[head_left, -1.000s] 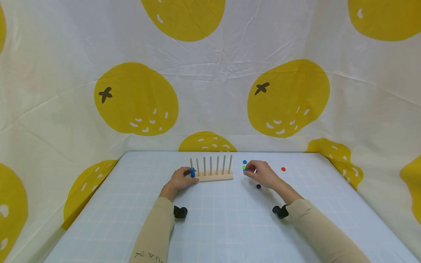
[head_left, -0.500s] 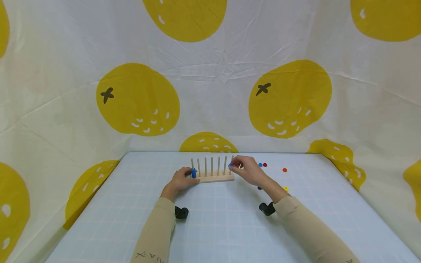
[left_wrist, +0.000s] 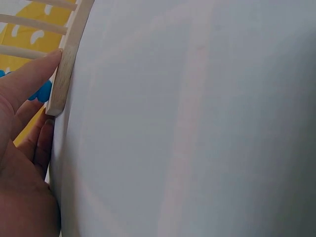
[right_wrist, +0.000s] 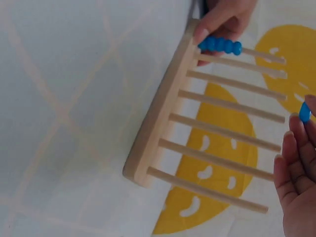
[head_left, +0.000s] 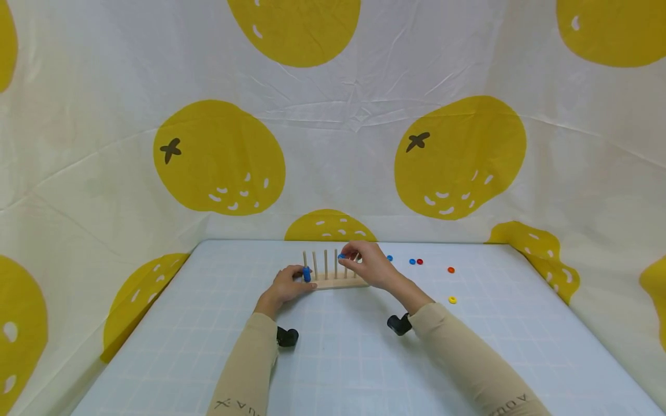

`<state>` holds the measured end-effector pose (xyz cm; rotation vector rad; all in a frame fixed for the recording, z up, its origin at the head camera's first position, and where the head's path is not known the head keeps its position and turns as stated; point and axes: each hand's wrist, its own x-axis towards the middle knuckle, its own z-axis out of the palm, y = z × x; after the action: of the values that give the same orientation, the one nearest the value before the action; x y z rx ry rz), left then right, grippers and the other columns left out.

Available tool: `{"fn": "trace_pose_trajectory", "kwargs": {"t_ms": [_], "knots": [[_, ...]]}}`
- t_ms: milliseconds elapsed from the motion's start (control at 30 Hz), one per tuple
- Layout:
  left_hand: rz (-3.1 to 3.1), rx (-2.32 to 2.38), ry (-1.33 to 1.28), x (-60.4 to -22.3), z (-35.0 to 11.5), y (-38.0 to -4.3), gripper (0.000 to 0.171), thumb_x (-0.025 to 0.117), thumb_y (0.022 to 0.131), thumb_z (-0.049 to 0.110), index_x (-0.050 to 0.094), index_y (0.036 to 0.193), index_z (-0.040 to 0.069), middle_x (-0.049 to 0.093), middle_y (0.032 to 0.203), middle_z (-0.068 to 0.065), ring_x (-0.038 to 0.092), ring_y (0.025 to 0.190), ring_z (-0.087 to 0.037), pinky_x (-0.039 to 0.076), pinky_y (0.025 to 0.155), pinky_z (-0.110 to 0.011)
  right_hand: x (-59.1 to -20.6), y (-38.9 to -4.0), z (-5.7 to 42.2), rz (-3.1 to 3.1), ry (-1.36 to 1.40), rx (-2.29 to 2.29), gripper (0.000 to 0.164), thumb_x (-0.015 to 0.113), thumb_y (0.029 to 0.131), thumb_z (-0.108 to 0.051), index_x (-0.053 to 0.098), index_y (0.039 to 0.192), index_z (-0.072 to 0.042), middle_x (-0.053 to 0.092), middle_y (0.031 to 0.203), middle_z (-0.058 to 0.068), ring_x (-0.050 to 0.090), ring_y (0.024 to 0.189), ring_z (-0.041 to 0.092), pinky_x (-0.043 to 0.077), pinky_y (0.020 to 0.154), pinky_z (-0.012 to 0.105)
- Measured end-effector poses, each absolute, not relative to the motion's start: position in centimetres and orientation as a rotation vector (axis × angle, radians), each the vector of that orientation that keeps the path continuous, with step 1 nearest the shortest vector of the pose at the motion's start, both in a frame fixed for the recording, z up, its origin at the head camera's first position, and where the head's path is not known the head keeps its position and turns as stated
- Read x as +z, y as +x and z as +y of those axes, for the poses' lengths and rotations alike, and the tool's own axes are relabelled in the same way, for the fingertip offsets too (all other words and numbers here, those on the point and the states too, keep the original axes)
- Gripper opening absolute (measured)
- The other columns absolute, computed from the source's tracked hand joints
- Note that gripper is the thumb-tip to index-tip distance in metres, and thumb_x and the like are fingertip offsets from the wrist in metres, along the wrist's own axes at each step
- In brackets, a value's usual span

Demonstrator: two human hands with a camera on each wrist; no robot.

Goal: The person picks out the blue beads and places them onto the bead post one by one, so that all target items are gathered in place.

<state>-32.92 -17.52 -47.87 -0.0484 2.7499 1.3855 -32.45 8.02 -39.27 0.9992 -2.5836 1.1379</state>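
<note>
Left hand [head_left: 283, 286] grips the left end of the wooden rack [head_left: 340, 283], thumb on the base. Yellow bead [head_left: 452, 300] lies on the table [head_left: 338, 352], right of the rack. Right hand [head_left: 372, 264] pinches a blue bead [head_left: 341, 256], clear of the peg tips. Blue stack [head_left: 306, 275] sits on the leftmost peg [head_left: 304, 257]. Farther back: orange bead [head_left: 451, 270], red bead [head_left: 420, 262] beside a loose blue one [head_left: 412, 262], another blue [head_left: 389, 258] nearer the rack. Fruit-print cloth [head_left: 338, 162] hangs behind.

Left sleeve [head_left: 243, 367] — "X", "A", rest unclear | right sleeve [head_left: 473, 364] — "A", rest unclear
</note>
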Motion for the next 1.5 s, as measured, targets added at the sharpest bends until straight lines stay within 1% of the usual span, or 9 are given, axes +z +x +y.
{"fn": "trace_pose_trajectory", "kwargs": {"t_ms": [167, 400, 567, 833, 933, 1067, 1167, 1300, 1500], "knots": [[2.764, 1.371, -0.031, -47.8, -17.6, -32.9, 0.049, 0.083, 0.086, 0.030, 0.069, 0.129, 0.010, 0.060, 0.140, -0.019, 0.042, 0.139, -0.042, 0.029, 0.118, -0.060, -39.0, -32.8, 6.7, -2.567, 1.031, 1.156, 0.016, 0.070, 0.098, -0.015, 0.069, 0.109, -0.003, 0.069, 0.102, 0.004, 0.061, 0.094, 0.020, 0.055, 0.088, 0.045], [2.781, 1.340, -0.026, -47.7, -17.9, -33.0, 0.048, 0.083, 0.087, 0.030, 0.069, 0.129, 0.011, 0.059, 0.141, -0.019, 0.042, 0.138, -0.042, 0.030, 0.117, -0.061, -38.7, -33.4, 4.7, -2.556, 1.078, 1.125, 0.018, 0.069, 0.099, -0.016, 0.069, 0.110, -0.002, 0.069, 0.105, 0.007, 0.061, 0.097, 0.023, 0.054, 0.087, 0.040], [2.778, 1.330, -0.016, -47.7, -18.0, -32.9, 0.049, 0.082, 0.087, 0.031, 0.068, 0.130, 0.011, 0.059, 0.142, -0.019, 0.038, 0.142, -0.044, 0.027, 0.117, -0.063, -38.6, -33.7, 3.3, -2.547, 1.100, 1.123, 0.019, 0.069, 0.099, -0.016, 0.070, 0.110, 0.000, 0.068, 0.105, 0.009, 0.062, 0.098, 0.027, 0.054, 0.087, 0.043], [2.773, 1.362, 0.023, -47.8, -18.0, -32.8, 0.047, 0.084, 0.085, 0.030, 0.070, 0.126, 0.011, 0.062, 0.139, -0.019, 0.044, 0.137, -0.042, 0.031, 0.116, -0.061, -38.4, -34.3, 1.3, -2.557, 1.100, 1.167, 0.017, 0.068, 0.100, -0.015, 0.069, 0.110, -0.002, 0.069, 0.108, 0.009, 0.061, 0.100, 0.026, 0.054, 0.090, 0.044], [2.782, 1.354, 0.037, -47.8, -18.0, -32.8, 0.047, 0.084, 0.086, 0.031, 0.070, 0.126, 0.011, 0.063, 0.138, -0.018, 0.044, 0.136, -0.042, 0.031, 0.115, -0.062, -38.5, -34.5, 0.8, -2.571, 1.098, 1.161, 0.016, 0.068, 0.100, -0.015, 0.070, 0.109, -0.002, 0.069, 0.107, 0.009, 0.061, 0.100, 0.025, 0.055, 0.088, 0.042], [2.786, 1.356, 0.058, -47.6, -17.9, -32.8, 0.046, 0.084, 0.085, 0.030, 0.070, 0.125, 0.009, 0.064, 0.136, -0.018, 0.045, 0.136, -0.043, 0.031, 0.115, -0.061, -38.6, -34.9, 0.3, -2.594, 1.083, 1.156, 0.015, 0.068, 0.100, -0.015, 0.070, 0.108, -0.003, 0.069, 0.106, 0.007, 0.062, 0.098, 0.022, 0.054, 0.084, 0.033], [2.786, 1.343, 0.053, -47.5, -17.8, -32.8, 0.047, 0.083, 0.086, 0.030, 0.070, 0.126, 0.009, 0.064, 0.135, -0.018, 0.043, 0.138, -0.044, 0.027, 0.118, -0.062, -38.8, -35.1, 0.1, -2.619, 1.081, 1.143, 0.015, 0.068, 0.100, -0.015, 0.070, 0.108, -0.003, 0.069, 0.102, 0.005, 0.062, 0.094, 0.019, 0.054, 0.081, 0.028], [2.779, 1.332, 0.028, -47.5, -17.7, -32.8, 0.049, 0.083, 0.087, 0.032, 0.069, 0.128, 0.009, 0.063, 0.136, -0.018, 0.041, 0.140, -0.044, 0.023, 0.119, -0.064, -39.1, -35.4, -0.2, -2.663, 1.058, 1.071, 0.016, 0.067, 0.101, -0.019, 0.070, 0.110, -0.006, 0.069, 0.098, 0.002, 0.061, 0.090, 0.015, 0.053, 0.078, 0.026], [2.772, 1.333, -0.009, -47.6, -17.8, -32.8, 0.049, 0.081, 0.088, 0.032, 0.068, 0.129, 0.009, 0.061, 0.139, -0.018, 0.040, 0.140, -0.043, 0.026, 0.118, -0.063, -39.4, -35.3, -0.5, -2.700, 1.011, 0.981, 0.018, 0.068, 0.101, -0.024, 0.071, 0.110, -0.010, 0.069, 0.096, -0.002, 0.061, 0.088, 0.013, 0.052, 0.075, 0.026]]}}
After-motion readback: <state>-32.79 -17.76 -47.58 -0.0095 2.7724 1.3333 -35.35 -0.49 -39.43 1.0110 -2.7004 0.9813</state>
